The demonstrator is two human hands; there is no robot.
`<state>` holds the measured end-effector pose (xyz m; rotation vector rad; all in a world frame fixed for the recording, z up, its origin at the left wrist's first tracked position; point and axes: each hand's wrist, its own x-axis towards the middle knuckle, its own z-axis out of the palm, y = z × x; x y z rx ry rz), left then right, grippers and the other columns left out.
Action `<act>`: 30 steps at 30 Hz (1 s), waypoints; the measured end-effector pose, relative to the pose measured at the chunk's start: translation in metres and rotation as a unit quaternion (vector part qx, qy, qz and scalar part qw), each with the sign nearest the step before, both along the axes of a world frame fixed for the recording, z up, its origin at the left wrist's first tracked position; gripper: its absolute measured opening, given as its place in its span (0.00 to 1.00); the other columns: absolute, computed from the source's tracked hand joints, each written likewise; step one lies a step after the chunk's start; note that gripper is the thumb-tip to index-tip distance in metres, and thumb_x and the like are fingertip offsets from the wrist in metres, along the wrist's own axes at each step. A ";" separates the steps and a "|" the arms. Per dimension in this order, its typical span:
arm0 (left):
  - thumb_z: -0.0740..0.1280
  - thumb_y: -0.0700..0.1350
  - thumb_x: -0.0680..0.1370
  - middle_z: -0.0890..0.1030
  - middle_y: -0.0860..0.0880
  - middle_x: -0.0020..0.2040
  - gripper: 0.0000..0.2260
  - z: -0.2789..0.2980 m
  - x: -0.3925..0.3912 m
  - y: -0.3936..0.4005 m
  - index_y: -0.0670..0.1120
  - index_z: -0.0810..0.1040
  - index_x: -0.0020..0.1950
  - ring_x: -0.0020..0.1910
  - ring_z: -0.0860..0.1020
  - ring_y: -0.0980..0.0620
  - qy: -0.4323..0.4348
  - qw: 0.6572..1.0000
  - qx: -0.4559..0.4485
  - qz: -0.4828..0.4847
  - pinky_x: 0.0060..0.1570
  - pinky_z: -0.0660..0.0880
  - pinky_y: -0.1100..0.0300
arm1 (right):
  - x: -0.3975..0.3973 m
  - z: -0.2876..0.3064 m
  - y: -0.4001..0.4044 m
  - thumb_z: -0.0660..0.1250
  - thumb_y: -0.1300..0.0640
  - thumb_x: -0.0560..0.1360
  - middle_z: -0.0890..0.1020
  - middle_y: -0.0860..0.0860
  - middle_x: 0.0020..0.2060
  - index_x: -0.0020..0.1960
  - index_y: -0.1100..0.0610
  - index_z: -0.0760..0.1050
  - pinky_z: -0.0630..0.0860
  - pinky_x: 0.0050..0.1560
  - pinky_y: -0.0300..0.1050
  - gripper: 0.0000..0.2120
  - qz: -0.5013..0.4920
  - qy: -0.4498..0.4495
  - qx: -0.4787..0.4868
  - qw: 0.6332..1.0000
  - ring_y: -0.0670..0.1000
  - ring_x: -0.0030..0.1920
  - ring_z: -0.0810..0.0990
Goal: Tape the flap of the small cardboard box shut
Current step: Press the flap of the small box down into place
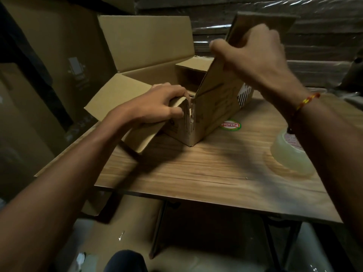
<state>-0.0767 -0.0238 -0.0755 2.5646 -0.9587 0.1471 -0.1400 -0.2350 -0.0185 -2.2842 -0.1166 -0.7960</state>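
A small cardboard box (212,112) stands on the wooden table (196,173) with its top open. My left hand (159,105) grips the near-left flap (145,134), which is folded outward and down over the box's side. My right hand (253,55) holds the long right flap (261,22) lifted upright above the box. Old clear tape remnants cling to the box's near corner. A roll of clear tape (290,154) lies flat on the table at the right, partly behind my right forearm.
A larger open cardboard box (145,42) stands behind and to the left of the small one. A round green and red sticker (230,125) lies on the table. Wrapped stacks of flat cardboard fill the background. The table's front edge is near me.
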 end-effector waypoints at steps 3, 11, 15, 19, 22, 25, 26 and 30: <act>0.65 0.56 0.71 0.72 0.57 0.48 0.14 -0.002 -0.001 -0.002 0.61 0.75 0.56 0.53 0.70 0.52 -0.009 1.000 -0.007 0.004 0.52 0.69 0.53 | 0.003 0.003 0.004 0.59 0.31 0.69 0.85 0.54 0.46 0.51 0.58 0.80 0.83 0.47 0.56 0.32 -0.013 -0.012 -0.038 0.999 0.54 0.44 0.84; 0.66 0.52 0.78 0.74 0.53 0.59 0.18 0.001 -0.020 -0.012 0.56 0.73 0.68 0.60 0.67 0.52 -0.041 0.999 -0.012 0.024 0.56 0.68 0.53 | -0.007 -0.010 -0.016 0.62 0.36 0.75 0.83 0.51 0.45 0.48 0.53 0.77 0.81 0.49 0.49 0.20 -0.024 -0.038 -0.048 0.998 0.52 0.46 0.83; 0.68 0.51 0.76 0.56 0.55 0.78 0.32 0.007 -0.067 -0.008 0.61 0.58 0.76 0.76 0.50 0.53 0.000 0.995 0.096 0.034 0.74 0.50 0.49 | -0.014 -0.017 -0.027 0.62 0.39 0.76 0.83 0.53 0.43 0.45 0.53 0.77 0.82 0.50 0.54 0.17 -0.022 -0.045 -0.027 0.998 0.54 0.44 0.83; 0.61 0.56 0.78 0.71 0.44 0.69 0.17 -0.014 -0.140 -0.001 0.50 0.75 0.62 0.70 0.64 0.42 -0.276 0.951 0.091 0.106 0.65 0.65 0.40 | -0.017 -0.023 -0.031 0.61 0.38 0.74 0.83 0.51 0.37 0.37 0.50 0.76 0.82 0.47 0.53 0.17 -0.028 -0.043 -0.012 0.999 0.53 0.40 0.83; 0.62 0.48 0.80 0.76 0.43 0.36 0.15 -0.047 -0.179 -0.007 0.44 0.75 0.35 0.38 0.73 0.43 -0.400 0.909 -0.007 0.119 0.41 0.63 0.47 | -0.016 -0.023 -0.032 0.61 0.37 0.73 0.82 0.50 0.35 0.37 0.53 0.78 0.81 0.44 0.49 0.20 -0.041 -0.045 -0.003 0.998 0.53 0.39 0.83; 0.62 0.53 0.79 0.76 0.41 0.44 0.14 -0.066 -0.158 -0.006 0.43 0.78 0.51 0.43 0.74 0.42 -0.278 0.947 -0.012 0.163 0.43 0.70 0.47 | -0.015 -0.021 -0.030 0.61 0.36 0.72 0.83 0.53 0.39 0.39 0.55 0.79 0.81 0.45 0.53 0.22 -0.042 -0.039 -0.005 0.998 0.56 0.41 0.83; 0.63 0.56 0.78 0.76 0.38 0.53 0.20 -0.065 -0.142 -0.005 0.43 0.74 0.63 0.51 0.74 0.38 -0.234 0.949 -0.019 0.210 0.50 0.72 0.45 | -0.015 -0.020 -0.029 0.60 0.37 0.72 0.83 0.54 0.40 0.40 0.56 0.80 0.81 0.45 0.53 0.23 -0.041 -0.039 -0.006 0.998 0.56 0.42 0.83; 0.64 0.65 0.74 0.56 0.36 0.78 0.42 -0.053 -0.075 -0.015 0.48 0.50 0.80 0.75 0.58 0.37 -0.218 0.952 -0.057 0.208 0.74 0.59 0.42 | -0.015 -0.020 -0.031 0.62 0.40 0.74 0.79 0.49 0.32 0.42 0.59 0.82 0.71 0.33 0.42 0.23 -0.046 -0.047 -0.012 0.998 0.48 0.33 0.77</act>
